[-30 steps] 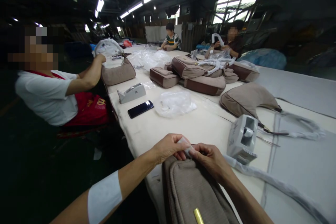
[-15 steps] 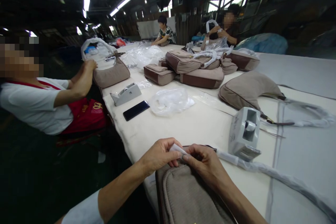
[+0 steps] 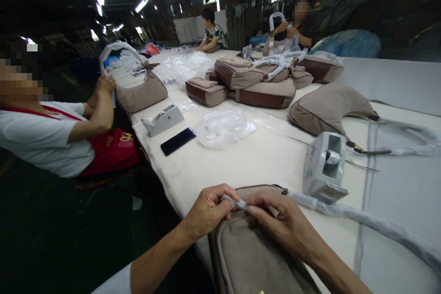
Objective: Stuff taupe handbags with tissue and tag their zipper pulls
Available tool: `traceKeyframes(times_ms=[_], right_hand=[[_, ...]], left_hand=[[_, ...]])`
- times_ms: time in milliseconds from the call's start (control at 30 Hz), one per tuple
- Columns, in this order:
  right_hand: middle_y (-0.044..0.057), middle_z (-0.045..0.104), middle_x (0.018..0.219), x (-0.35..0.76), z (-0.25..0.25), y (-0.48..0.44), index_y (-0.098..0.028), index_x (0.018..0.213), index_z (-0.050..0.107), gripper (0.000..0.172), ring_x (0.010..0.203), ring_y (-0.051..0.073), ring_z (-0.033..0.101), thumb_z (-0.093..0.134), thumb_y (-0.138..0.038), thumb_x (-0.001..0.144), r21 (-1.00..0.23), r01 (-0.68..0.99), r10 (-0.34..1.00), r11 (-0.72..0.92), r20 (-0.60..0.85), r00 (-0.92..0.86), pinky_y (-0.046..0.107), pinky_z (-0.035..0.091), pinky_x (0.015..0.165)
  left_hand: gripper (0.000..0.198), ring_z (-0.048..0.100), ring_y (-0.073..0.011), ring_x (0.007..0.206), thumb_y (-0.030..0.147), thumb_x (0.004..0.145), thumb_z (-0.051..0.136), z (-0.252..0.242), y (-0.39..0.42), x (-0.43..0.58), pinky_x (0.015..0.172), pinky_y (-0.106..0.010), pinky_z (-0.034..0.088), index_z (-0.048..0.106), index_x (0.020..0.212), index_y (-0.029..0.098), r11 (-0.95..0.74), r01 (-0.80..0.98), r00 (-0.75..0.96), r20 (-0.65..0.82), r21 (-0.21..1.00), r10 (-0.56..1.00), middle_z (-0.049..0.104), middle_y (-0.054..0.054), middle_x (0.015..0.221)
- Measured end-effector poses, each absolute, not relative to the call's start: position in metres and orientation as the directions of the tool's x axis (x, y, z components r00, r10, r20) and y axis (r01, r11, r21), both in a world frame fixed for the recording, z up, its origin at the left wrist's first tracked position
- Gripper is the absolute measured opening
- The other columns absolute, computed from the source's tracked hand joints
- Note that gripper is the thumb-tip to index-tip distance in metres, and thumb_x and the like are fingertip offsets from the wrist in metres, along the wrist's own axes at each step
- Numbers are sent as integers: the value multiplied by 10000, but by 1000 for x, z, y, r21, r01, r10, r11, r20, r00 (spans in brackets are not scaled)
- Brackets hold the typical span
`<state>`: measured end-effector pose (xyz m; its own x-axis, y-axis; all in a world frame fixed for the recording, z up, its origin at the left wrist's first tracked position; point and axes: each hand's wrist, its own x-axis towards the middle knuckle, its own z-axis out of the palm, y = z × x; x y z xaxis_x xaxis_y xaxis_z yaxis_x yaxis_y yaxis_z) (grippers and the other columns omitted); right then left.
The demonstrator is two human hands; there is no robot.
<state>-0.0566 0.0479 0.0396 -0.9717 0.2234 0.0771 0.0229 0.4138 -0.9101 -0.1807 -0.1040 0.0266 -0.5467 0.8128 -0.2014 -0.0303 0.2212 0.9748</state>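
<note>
A taupe corduroy bag (image 3: 255, 252) with dark brown edging lies in front of me at the table's near side. Over its upper end, my left hand (image 3: 210, 209) and my right hand (image 3: 275, 216) pinch a small strip of thin white wrapping (image 3: 237, 202) between fingertips and thumbs. Both hands are closed and close together. From the bag's top right corner, a strap wrapped in white sheeting (image 3: 344, 211) runs off to the right across the table. My fingers hide part of the strip and whatever lies under it.
A grey tape dispenser (image 3: 324, 165) stands right of my hands; another dispenser (image 3: 165, 119) and a black phone (image 3: 178, 141) lie left. Beyond are crumpled clear plastic (image 3: 223, 128), piled bags (image 3: 255, 78) and a curved bag (image 3: 327, 110). A co-worker (image 3: 44, 133) sits at left; others work farther back.
The white strip has become narrower and lies flatter between my fingers. My right hand has shifted slightly right. The left co-worker's hands have moved left beside their bag.
</note>
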Motion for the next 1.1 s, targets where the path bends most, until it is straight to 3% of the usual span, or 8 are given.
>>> traceKeyframes(times_ms=[100, 267, 467, 667, 733, 800, 900, 1100], right_hand=[[8, 669, 801, -63, 43, 50, -189, 893, 669, 214, 740, 157, 590, 490, -303, 867, -953, 104, 253, 286, -30, -967, 232, 426, 655], [-18, 579, 640, -71, 35, 48, -167, 683, 624, 219, 621, 129, 504, 536, -301, 832, -902, 122, 185, 413, -48, -982, 227, 369, 580], [5, 590, 748, -66, 29, 42, -178, 762, 572, 210, 715, 154, 514, 462, -304, 889, -836, 106, 169, 538, -17, -986, 260, 389, 648], [19, 600, 732, -59, 37, 32, -181, 737, 582, 259, 731, 164, 536, 467, -342, 905, -791, 52, 201, 610, 91, -975, 276, 408, 690], [26, 636, 815, -47, 43, 47, -187, 859, 634, 210, 763, 159, 559, 505, -351, 883, -838, 30, 275, 544, 144, -951, 265, 424, 713], [28, 645, 867, -25, 47, 77, -186, 952, 643, 239, 762, 154, 561, 525, -372, 859, -872, 113, 521, 477, 177, -835, 256, 426, 703], [-6, 579, 701, 15, 45, 136, -168, 838, 644, 281, 649, 135, 488, 557, -434, 804, -881, 372, 891, 292, 109, -441, 250, 378, 619], [-67, 391, 488, 31, 15, 203, -130, 676, 622, 304, 480, 81, 344, 656, -431, 648, -863, 479, 861, -160, -359, -360, 222, 285, 483]], left_hand=[[123, 504, -68, 482, 209, 752, 551, 27, -105, -181, 489, -172, 382, 638, 795, 133, 212, 15, -551, -169, 977, 818, 587, 9, 620], [129, 522, -84, 520, 195, 765, 538, 26, -106, -180, 526, -195, 402, 647, 796, 134, 186, 105, -539, -101, 977, 836, 608, -13, 694], [345, 502, -115, 617, 205, 714, 534, 45, -110, -187, 585, -207, 392, 569, 1053, 155, 275, 62, -416, -226, 959, 881, 564, 22, 702], [229, 468, -124, 626, 354, 809, 529, 65, -105, -175, 569, -195, 346, 640, 786, 155, 445, 348, -489, -245, 825, 837, 566, 15, 672], [246, 459, -127, 616, 383, 827, 508, 63, -106, -172, 559, -190, 345, 629, 793, 172, 458, 333, -513, -250, 824, 821, 546, 24, 654], [268, 434, -124, 590, 426, 817, 518, 55, -107, -170, 532, -183, 336, 618, 776, 181, 463, 273, -538, -265, 843, 800, 513, 33, 627], [324, 402, -117, 570, 496, 781, 543, 41, -108, -169, 511, -175, 321, 617, 758, 182, 447, 174, -579, -276, 877, 767, 477, 41, 601], [386, 374, -113, 548, 562, 724, 578, 23, -107, -169, 502, -180, 313, 620, 748, 180, 415, 74, -628, -281, 907, 726, 449, 46, 569]])
